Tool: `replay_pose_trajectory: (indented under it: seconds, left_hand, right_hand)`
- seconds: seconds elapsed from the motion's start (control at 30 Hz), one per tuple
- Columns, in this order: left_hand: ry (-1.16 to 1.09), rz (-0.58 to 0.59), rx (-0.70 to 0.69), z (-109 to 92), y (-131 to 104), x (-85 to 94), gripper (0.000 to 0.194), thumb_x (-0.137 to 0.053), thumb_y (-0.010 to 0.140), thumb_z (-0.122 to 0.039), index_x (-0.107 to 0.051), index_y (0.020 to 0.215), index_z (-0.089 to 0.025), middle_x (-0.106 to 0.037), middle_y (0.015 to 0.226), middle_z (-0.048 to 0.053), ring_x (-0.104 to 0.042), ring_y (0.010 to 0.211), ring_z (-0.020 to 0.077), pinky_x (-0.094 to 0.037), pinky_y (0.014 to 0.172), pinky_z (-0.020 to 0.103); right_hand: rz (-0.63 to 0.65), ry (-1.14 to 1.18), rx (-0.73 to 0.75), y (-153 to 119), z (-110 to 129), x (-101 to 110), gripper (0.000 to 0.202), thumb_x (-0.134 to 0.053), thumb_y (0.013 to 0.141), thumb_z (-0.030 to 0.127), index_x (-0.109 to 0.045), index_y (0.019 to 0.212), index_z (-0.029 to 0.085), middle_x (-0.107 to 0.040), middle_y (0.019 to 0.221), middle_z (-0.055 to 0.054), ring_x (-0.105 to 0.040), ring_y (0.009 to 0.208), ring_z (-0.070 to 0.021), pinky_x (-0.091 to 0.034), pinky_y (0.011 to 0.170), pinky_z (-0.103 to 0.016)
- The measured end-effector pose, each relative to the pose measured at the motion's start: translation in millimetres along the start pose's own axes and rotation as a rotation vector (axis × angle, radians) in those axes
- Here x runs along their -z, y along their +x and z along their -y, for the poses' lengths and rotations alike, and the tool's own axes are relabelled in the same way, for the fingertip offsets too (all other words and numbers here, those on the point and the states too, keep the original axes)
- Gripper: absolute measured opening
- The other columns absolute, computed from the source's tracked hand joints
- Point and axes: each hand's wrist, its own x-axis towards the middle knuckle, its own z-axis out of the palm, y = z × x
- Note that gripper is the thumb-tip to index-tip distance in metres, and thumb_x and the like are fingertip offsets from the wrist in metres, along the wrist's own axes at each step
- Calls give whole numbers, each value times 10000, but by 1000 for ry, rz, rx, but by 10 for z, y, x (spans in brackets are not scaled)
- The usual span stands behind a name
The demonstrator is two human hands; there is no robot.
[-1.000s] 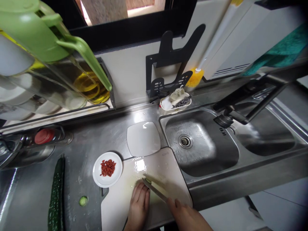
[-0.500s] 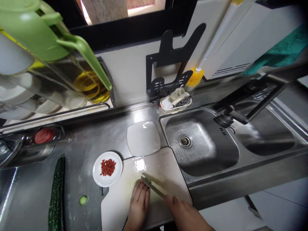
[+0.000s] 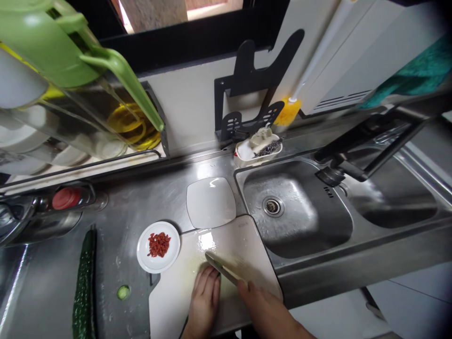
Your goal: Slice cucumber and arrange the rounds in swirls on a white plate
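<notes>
A knife [image 3: 223,270] lies across the middle of a pale cutting board [image 3: 247,240], its tip pointing up and left. My right hand [image 3: 261,303] is wrapped round its handle. Right beside the blade, my left hand [image 3: 205,294] presses down on the board with its fingers together and curled; what lies under the fingertips is hidden. Wet, pale green traces show on the board. On the board's upper left corner sits a small white plate [image 3: 143,249] of chopped red pieces [image 3: 158,245]. An empty square white plate [image 3: 211,202] touches the board's far edge.
A long green cucumber [image 3: 84,287] and a cut green end piece [image 3: 123,292] lie on the steel counter at left. To the right is a double sink [image 3: 296,207] under a black faucet [image 3: 332,174]. A sponge holder [image 3: 257,150] stands behind; an oil jug [image 3: 134,127] is upper left.
The knife and my right hand have shifted slightly left, and the blade has tilted, hiding the green bit that showed beside it. My left hand has stayed nearly in place.
</notes>
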Motion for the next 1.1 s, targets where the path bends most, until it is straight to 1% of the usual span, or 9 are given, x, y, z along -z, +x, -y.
replay_pose_trajectory:
  seconds: [0.13, 0.23, 0.33, 0.5, 0.6, 0.73, 0.87, 1.0, 1.1]
  left_hand:
    - [-5, 15, 6, 0, -3, -5, 259, -415, 895, -150, -603, 1071, -171, -667, 1081, 78, -604, 1064, 201, -510, 952, 409]
    - [4, 22, 15, -8, -3, 2, 257, -413, 897, -155, -609, 1062, -174, -668, 1078, 76, -602, 1068, 205, -506, 957, 420]
    - [1, 20, 26, -25, 13, 23, 261, -410, 901, -169, -611, 1068, -182, -668, 1079, 73, -606, 1062, 202, -514, 949, 413]
    - [-12, 13, 13, -30, 26, 40, 273, -413, 901, -172, -601, 1099, -187, -669, 1085, 70, -609, 1056, 190, -514, 950, 391]
    - [-8, 21, 19, -18, 4, 25, 265, -416, 899, -165, -595, 1092, -191, -661, 1097, 66, -596, 1077, 193, -506, 956, 398]
    - [-22, 42, 46, -15, -18, 12, 257, -413, 904, -165, -581, 1098, -184, -654, 1103, 73, -586, 1089, 197, -490, 972, 412]
    - [-40, 54, 53, -16, -17, 18, 275, -406, 911, -179, -572, 1131, -186, -646, 1113, 76, -586, 1088, 193, -481, 985, 411]
    - [-48, 37, 46, -9, -20, 18, 277, -408, 911, -185, -583, 1126, -185, -650, 1105, 72, -587, 1090, 190, -492, 976, 391]
    - [-57, 40, 44, -5, -23, 14, 274, -415, 908, -178, -581, 1125, -183, -652, 1098, 72, -591, 1080, 187, -488, 981, 384]
  right_hand:
    - [62, 10, -39, 69, 21, 13, 363, -338, 797, -27, -556, 997, 185, -645, 825, -51, -649, 668, -163, -417, 543, -214]
    - [114, -8, -43, 115, 40, 41, 427, -339, 783, -29, -559, 1077, 189, -663, 903, -67, -657, 705, -165, -417, 539, -213]
    - [109, 10, -50, 120, 24, 32, 475, -340, 762, -41, -562, 1115, 186, -669, 930, -78, -658, 733, -167, -420, 557, -218]
    - [66, 75, -43, -12, -61, 49, 506, -314, 746, -61, -556, 1116, 184, -669, 952, -74, -658, 766, -179, -429, 597, -236]
    - [121, 60, -50, -150, -75, 143, 550, -298, 724, -85, -545, 1135, 183, -668, 961, -73, -665, 786, -192, -431, 608, -239]
    - [172, 36, -78, -294, -46, 275, 583, -297, 703, -98, -546, 1141, 197, -672, 954, -72, -671, 753, -192, -422, 574, -227]
    - [185, 25, -102, -346, -28, 324, 569, -293, 691, -103, -565, 1090, 197, -672, 938, -78, -674, 742, -209, -421, 550, -238]
    - [211, 22, -102, -365, -34, 309, 576, -290, 688, -105, -560, 1093, 203, -670, 943, -81, -676, 746, -218, -417, 548, -244]
    - [202, 24, -92, -373, -38, 299, 571, -292, 696, -102, -554, 1103, 202, -673, 932, -82, -677, 758, -225, -414, 551, -245]
